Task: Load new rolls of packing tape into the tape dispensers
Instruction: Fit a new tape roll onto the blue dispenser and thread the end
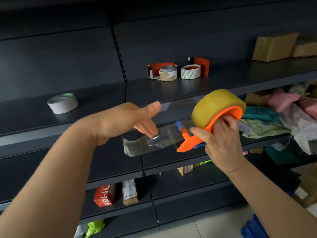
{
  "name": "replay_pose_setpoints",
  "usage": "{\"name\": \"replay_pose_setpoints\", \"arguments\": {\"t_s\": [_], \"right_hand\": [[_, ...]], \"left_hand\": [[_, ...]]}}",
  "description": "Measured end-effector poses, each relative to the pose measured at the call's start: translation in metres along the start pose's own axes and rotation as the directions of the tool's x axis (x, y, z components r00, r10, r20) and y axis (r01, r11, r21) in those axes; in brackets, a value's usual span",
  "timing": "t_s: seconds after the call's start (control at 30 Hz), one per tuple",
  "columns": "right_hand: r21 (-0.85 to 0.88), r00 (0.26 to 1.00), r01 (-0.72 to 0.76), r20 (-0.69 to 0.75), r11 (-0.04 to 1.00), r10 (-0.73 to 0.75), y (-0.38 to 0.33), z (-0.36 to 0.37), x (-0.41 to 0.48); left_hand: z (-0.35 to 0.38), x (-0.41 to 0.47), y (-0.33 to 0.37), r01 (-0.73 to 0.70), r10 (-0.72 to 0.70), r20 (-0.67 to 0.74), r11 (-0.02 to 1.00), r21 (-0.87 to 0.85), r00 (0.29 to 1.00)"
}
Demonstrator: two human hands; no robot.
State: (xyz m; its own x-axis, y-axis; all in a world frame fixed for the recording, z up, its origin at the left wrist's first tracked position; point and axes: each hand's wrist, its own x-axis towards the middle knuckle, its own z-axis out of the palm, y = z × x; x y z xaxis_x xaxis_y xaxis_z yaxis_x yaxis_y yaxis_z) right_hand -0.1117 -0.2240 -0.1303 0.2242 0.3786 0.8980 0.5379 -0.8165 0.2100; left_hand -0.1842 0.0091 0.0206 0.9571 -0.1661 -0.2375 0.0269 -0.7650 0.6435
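Note:
My right hand (221,140) grips an orange tape dispenser (190,143) with a yellowish roll of packing tape (216,103) mounted on it. A clear strip of tape (147,143) is pulled out leftward from the dispenser's mouth. My left hand (127,121) hovers over that strip with fingers spread, fingertips touching its top side. On the shelf behind stand two red dispensers (152,71) (203,66), a brown-cored roll (168,73) and a white-and-green printed roll (190,71). Another roll (62,103) lies on the shelf at the left.
Dark metal shelving (103,93) fills the view. Cardboard boxes (274,47) sit at the upper right. Bagged clothing (283,115) is piled on the right-hand shelf. A red box (103,195) and a brown box (129,192) stand on a lower shelf.

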Motion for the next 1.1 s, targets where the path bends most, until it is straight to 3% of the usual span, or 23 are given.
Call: {"name": "replay_pose_setpoints", "arguments": {"t_s": [0.1,0.23,0.37,0.67,0.97,1.1], "right_hand": [[0.005,1.0,0.018,-0.008,1.0,-0.018,-0.004,0.003,0.002],[0.026,1.0,-0.005,-0.01,1.0,0.005,-0.012,0.004,0.005],[0.048,0.998,-0.058,0.013,0.997,0.057,-0.012,0.004,0.003],[0.011,0.996,-0.087,-0.001,0.996,0.087,-0.018,0.001,-0.001],[0.018,0.997,-0.073,-0.031,0.997,0.074,-0.024,-0.001,-0.007],[0.036,0.997,-0.066,-0.028,0.997,0.067,-0.026,-0.001,-0.005]], "left_hand": [[0.014,0.009,0.003,-0.007,0.009,-0.059,1.0,0.024,0.998],[0.041,0.024,0.002,-0.054,0.034,-0.204,0.994,-0.094,0.978],[0.049,0.028,-0.004,-0.074,0.039,-0.257,0.989,-0.127,0.966],[0.055,0.025,0.002,-0.005,-0.02,-0.125,0.98,-0.2,0.992],[0.052,0.018,0.0,0.054,-0.058,-0.025,0.987,-0.149,0.998],[0.05,0.015,0.001,0.074,-0.079,-0.043,0.991,-0.114,0.996]]}}
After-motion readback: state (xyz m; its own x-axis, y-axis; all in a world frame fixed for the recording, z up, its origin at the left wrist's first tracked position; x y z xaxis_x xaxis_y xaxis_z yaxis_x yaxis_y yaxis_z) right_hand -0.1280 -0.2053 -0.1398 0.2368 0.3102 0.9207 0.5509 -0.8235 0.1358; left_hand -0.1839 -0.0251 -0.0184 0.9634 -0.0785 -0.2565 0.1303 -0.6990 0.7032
